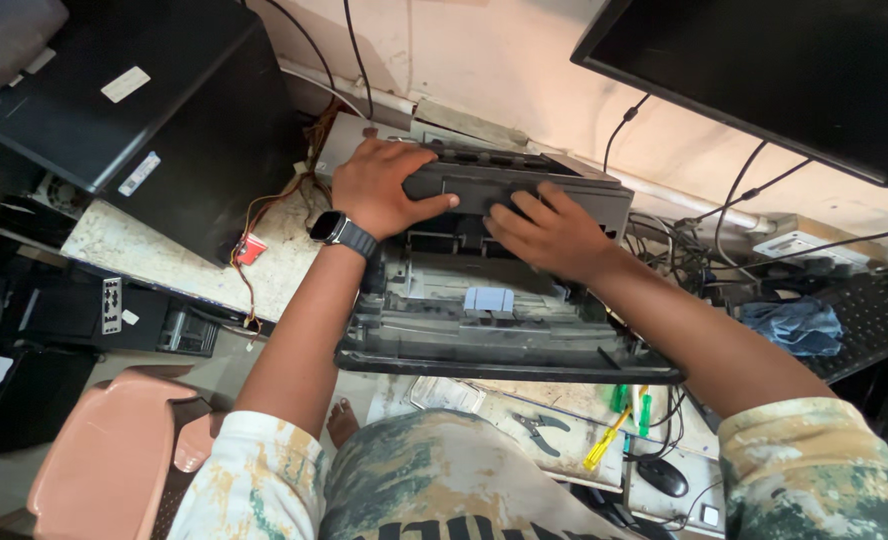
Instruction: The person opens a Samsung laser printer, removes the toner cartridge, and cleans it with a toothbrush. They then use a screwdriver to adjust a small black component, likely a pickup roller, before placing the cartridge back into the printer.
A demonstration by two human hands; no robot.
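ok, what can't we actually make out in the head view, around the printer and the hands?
- Head view: the printer top panel under the left hand and right hand; palms cover it.
- Printer's back edge and cable sockets: hidden by its own body.
- Monitor: cut off by the top and right edges.
- Keyboard: partly under a blue cloth, keys too small to tell.
- Pliers: jaws too small.

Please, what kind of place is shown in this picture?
Probably a small electronics repair workbench. Both hands, left hand and right hand, rest on an opened printer. Pliers and screwdrivers lie nearby, beside a black computer case and tangled cables.
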